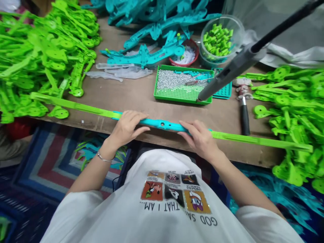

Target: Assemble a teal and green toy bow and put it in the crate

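Observation:
A long plastic part stretches across the front of the table, with a teal middle piece (pixel 163 124) and a lime green arm on each side. My left hand (pixel 130 125) is closed round the teal piece near the left green arm (pixel 83 107). On the other side, my right hand (pixel 198 135) grips the teal piece close to the right green arm (pixel 258 139). A round hole shows in the teal piece between my hands. Some of my fingers are hidden behind the part.
Green plastic parts are heaped at left (pixel 45 50) and right (pixel 286 111). Behind the work stand a green tray (pixel 182 98) of small metal pieces, a tub (pixel 220 40) of green pieces and teal parts (pixel 149 55). A hammer (pixel 244 116) lies right; a power screwdriver (pixel 227 71) hangs above.

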Demonstrator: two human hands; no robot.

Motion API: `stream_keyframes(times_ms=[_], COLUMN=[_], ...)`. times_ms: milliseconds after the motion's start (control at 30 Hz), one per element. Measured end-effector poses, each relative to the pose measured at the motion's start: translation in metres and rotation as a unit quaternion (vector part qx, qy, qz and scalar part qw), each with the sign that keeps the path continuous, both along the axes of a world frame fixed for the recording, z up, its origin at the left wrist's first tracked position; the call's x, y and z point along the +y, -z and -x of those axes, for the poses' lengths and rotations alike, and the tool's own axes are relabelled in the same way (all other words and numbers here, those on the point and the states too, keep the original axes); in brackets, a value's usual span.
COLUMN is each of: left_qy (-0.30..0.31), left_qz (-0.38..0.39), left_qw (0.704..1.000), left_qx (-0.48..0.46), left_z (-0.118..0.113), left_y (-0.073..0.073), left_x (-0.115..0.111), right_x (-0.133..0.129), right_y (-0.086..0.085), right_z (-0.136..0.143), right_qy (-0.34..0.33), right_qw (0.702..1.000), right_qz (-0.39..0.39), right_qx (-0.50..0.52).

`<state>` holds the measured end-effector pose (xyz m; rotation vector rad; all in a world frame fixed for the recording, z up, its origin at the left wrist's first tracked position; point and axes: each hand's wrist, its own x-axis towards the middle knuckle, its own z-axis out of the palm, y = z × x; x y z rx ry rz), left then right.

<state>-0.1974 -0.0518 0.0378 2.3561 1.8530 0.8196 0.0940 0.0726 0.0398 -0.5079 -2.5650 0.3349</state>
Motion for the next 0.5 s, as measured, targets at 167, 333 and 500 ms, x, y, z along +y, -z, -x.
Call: stream_keyframes(times_ms=[167,333,500], left_qy=[-0.025,-0.008,0.032], left_qz=[0.018,0.061,0.019], left_qw=[0.999,0.998,0.999], left_qx=[-0.009,-0.018,0.011], left_z=[0.007,-0.023,-0.061], left_y=[0.002,-0.026,-0.031], left_x=[0.000,0.007,0.029], right_x=[-0.003,-0.009,-0.013], right_y=[0.005,0.003,0.001], right_z=[0.004,0.011,0.014], right_qy=[0.007,0.022,0.040], right_qw=[0.999,1.000,0.999], right_qz=[-0.021,-0.015,-0.001], right_qx=[0.039,0.018,-0.017])
